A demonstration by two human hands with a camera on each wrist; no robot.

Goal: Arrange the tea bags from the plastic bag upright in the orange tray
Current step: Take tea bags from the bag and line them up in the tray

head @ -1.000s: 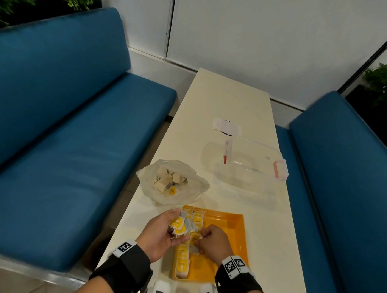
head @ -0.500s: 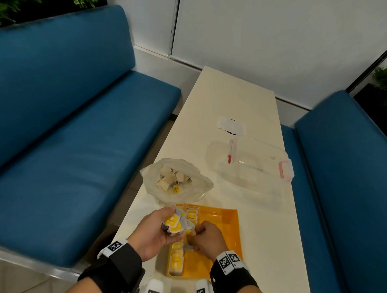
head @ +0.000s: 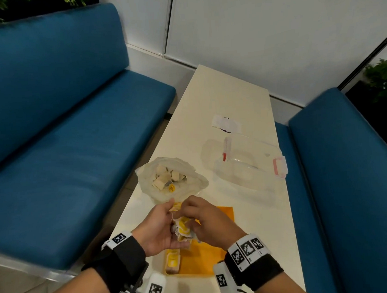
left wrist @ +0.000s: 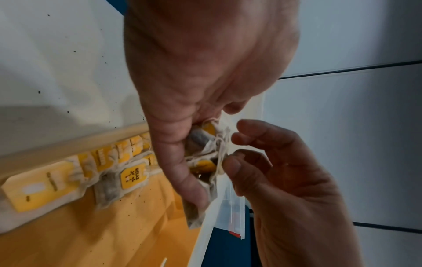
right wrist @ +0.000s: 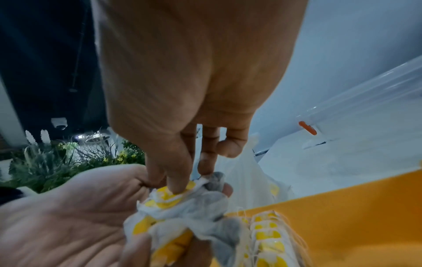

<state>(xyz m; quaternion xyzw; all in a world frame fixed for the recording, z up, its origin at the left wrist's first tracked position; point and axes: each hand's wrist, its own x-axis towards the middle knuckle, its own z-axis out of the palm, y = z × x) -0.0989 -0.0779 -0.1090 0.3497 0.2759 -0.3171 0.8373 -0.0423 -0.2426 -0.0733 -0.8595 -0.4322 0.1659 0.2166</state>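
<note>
The bunch of tea bags [head: 183,229] lies in the left hand [head: 157,232], gripped above the orange tray [head: 223,214]. The right hand [head: 206,221] pinches one bag from its right side; the row [left wrist: 118,159] stands directly below.

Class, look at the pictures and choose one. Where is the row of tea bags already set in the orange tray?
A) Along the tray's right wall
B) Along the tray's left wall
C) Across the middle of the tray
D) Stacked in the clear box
B: in the head view the placed tea bags line the left wall of the orange tray, whose floor to their right is bare.
</note>
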